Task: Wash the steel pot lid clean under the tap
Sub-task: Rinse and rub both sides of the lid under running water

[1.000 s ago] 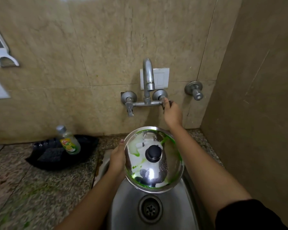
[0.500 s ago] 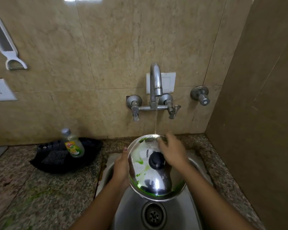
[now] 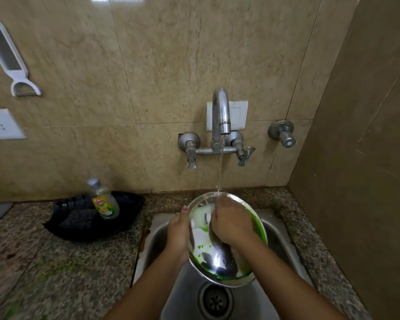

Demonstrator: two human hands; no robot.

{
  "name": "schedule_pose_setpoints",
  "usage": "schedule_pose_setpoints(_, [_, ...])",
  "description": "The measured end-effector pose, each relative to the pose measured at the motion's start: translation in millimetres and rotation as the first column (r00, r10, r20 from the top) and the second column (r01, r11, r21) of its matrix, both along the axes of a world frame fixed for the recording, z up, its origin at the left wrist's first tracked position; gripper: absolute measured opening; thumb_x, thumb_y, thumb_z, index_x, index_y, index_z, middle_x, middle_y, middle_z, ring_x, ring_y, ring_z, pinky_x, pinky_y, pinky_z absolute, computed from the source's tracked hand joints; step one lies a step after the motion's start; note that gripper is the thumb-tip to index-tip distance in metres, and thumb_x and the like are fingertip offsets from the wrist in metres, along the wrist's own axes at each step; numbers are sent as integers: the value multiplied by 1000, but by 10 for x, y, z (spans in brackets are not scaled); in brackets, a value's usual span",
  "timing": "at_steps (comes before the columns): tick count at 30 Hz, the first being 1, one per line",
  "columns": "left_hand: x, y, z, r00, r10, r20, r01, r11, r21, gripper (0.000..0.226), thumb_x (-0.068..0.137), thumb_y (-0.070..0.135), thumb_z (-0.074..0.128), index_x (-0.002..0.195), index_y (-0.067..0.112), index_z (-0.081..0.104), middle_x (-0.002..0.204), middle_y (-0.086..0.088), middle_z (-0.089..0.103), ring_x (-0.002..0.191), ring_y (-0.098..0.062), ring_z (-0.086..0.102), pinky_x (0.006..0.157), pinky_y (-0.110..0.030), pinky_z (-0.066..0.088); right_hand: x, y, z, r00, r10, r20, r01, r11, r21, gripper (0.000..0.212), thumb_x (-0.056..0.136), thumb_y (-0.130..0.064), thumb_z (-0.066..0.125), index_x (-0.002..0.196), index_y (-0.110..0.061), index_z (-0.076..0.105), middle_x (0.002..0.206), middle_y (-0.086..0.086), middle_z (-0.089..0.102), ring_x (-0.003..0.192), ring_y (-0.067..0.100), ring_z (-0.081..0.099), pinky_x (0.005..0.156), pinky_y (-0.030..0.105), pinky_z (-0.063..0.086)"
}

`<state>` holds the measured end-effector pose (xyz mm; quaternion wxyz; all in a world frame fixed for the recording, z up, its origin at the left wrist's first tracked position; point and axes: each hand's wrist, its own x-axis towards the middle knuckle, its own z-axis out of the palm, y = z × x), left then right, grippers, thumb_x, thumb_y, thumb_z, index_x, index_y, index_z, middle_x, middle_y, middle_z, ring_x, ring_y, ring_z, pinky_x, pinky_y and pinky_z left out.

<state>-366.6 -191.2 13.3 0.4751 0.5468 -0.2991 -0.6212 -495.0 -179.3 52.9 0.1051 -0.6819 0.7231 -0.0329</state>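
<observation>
The steel pot lid [image 3: 214, 257] is held tilted over the steel sink [image 3: 238, 303], smeared with green soap along its rim. My left hand [image 3: 178, 232] grips its left edge. My right hand [image 3: 231, 221] lies flat on the lid's top and covers the black knob. A thin stream of water runs from the wall tap [image 3: 221, 114] onto the lid's far edge, by my right fingers.
A dish soap bottle [image 3: 104, 199] stands in a black tray [image 3: 79, 224] with a scrub pad on the granite counter, left of the sink. A second valve [image 3: 284, 135] sticks out of the wall at right. The side wall stands close on the right.
My right hand left the tap's right handle and came down onto the lid, now covering its knob. Water started running from the spout. My left hand kept its hold.
</observation>
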Motion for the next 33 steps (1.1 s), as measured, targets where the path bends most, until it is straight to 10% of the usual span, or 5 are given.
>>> schedule_pose_setpoints(5, [-13,-52,23,999,23,-32,-20,995,99,46,98,42,44,96,3,69,94,-17,73,91,-28,69,81,-34,54,330,407,-238,918,376,-129,-396,894,-212,54,88,-36,32,131,-14,58,137,3,58,129,15,51,113,35,28])
schedule_pose_setpoints(18, [139,-120,28,964,264,-15,-260,957,132,43,98,40,43,104,3,63,90,-13,66,84,-31,63,80,-37,51,-180,644,-474,720,692,-55,-691,709,-139,52,101,-35,25,152,-31,14,160,-14,9,146,1,-4,119,27,-5])
schedule_pose_setpoints(25, [221,-102,-59,967,253,-32,-251,966,62,34,98,35,46,94,7,65,76,-8,66,66,-22,62,62,-29,50,-574,296,-413,951,277,137,-237,937,-256,64,96,-53,15,152,-23,10,160,-4,9,148,9,6,121,34,11])
schedule_pose_setpoints(28, [135,-2,-48,976,204,-73,-202,979,34,36,99,34,44,98,6,67,81,-8,71,73,-23,67,65,-31,53,-360,152,-320,928,311,204,-230,911,-343,57,94,-32,26,148,-16,31,157,2,27,146,15,21,121,35,16])
schedule_pose_setpoints(33, [344,-127,-32,961,269,-69,-265,962,60,36,100,33,43,102,3,63,84,-11,66,75,-26,63,64,-30,50,-603,398,-549,934,347,86,-312,908,-280,61,96,-49,15,152,-28,4,158,-12,1,148,7,3,117,25,1])
